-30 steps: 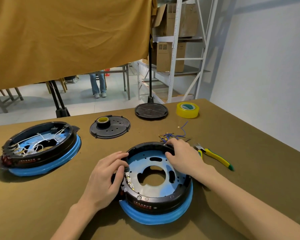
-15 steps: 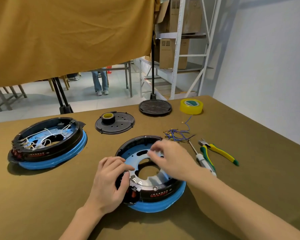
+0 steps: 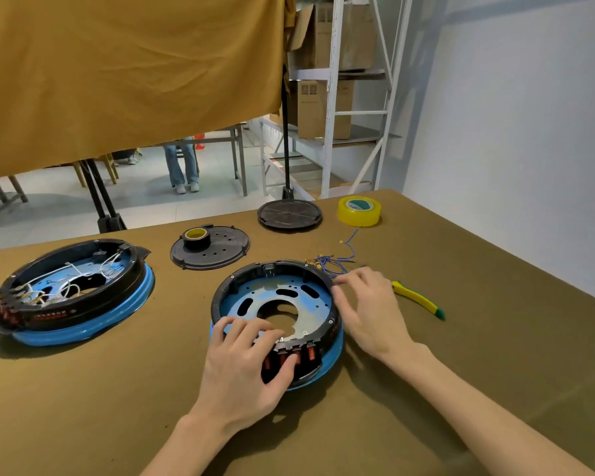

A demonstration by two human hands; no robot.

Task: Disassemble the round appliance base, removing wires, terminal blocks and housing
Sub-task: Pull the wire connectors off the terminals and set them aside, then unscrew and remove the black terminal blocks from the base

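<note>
Olive-brown cloth covers the desk, with a mustard curtain hanging behind it and white shelving with cardboard boxes past the far edge. Near the middle of the desk, toward the near edge, sits the round appliance base, a black ring on a blue rim with a blue and bare-metal plate inside; no wires lie in it, only slots and a large centre hole. The left hand rests on its near-left rim, fingers spread and lightly bent over the ring, thumb pressed against the row of red terminal blocks set in the near wall. The right hand lies just beside the base's right rim, fingers loosely curved and somewhat apart, their tips touching the ring's outer edge; whether they pinch anything I cannot tell. Just beyond that hand lies a tangle of blue wires with gold ends, loose on the cloth. To its right lie yellow-handled pliers, partly hidden by the hand. At the left edge sits a second base, its interior full of white wires. Toward the far edge lie a black disc carrying a small tape roll, another black disc, and a yellow tape roll
</note>
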